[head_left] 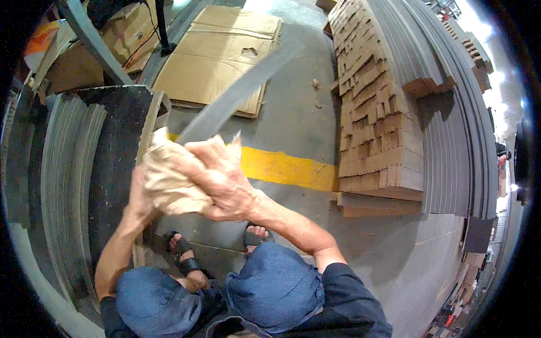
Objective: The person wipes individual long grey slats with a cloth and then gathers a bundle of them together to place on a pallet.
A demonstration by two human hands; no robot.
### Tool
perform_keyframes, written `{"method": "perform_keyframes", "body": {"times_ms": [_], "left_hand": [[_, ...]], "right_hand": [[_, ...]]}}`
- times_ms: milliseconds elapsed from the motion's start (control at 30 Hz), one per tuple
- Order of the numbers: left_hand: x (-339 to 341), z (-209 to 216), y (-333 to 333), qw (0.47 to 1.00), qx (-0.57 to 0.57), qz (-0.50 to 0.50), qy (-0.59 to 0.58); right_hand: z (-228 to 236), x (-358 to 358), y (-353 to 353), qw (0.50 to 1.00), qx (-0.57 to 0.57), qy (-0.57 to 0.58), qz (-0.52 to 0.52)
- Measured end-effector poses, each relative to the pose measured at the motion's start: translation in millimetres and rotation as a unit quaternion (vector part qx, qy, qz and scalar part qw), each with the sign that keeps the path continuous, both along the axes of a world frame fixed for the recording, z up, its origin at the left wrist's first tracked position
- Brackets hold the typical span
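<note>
A crumpled beige cloth [176, 194] is bunched in front of me at knee height, level with a yellow floor line. My right hand [225, 183] is closed on it from the right, its fingers curled over the folds. From the left, my left hand [141, 194] presses up against the cloth; its fingers are hidden behind the folds. A long grey strip [236, 87] runs out from the far side of the cloth, slanting away to the upper right, slightly blurred. Its near end is covered by the cloth and my hands.
Flattened cardboard [217, 48] lies on the floor ahead. To the right rises a tall stack of brown-ended grey boards [375, 124]. Grey strips [70, 197] stand along a dark panel [118, 152] on the left. A yellow line [290, 168] crosses the floor near my sandalled feet.
</note>
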State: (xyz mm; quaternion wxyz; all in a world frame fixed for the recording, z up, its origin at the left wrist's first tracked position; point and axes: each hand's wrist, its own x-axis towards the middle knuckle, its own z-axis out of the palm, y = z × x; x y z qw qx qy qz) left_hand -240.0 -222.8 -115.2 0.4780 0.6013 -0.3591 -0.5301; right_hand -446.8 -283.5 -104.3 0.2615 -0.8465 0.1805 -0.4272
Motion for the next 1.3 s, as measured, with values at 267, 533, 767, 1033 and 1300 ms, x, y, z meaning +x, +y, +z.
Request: {"method": "perform_keyframes", "body": {"times_ms": [267,533,767,1033,1300], "left_hand": [[-3.0,-2.4,50.4,0.885,-0.134,-0.091,-0.436],[51.9,36.0,139.7,0.899,-0.062,-0.090,-0.424],[137.2,62.4,199.5,0.833,-0.007,0.059,-0.549],[204.9,43.1,264.7,0.813,0.068,0.134,-0.563],[207.2,43.2,240.1,0.925,0.115,0.059,-0.358]], "right_hand": [[-39.8,-6.0,-87.2,0.950,-0.246,0.106,-0.159],[-72.7,-168.9,-246.5,0.941,0.078,0.064,-0.324],[-191.3,-164.2,-177.4,0.880,0.389,0.034,-0.271],[-221.2,-86.0,-128.3,0.893,0.410,0.068,-0.172],[-222.3,-85.7,-116.4,0.887,0.423,0.098,-0.157]]}}
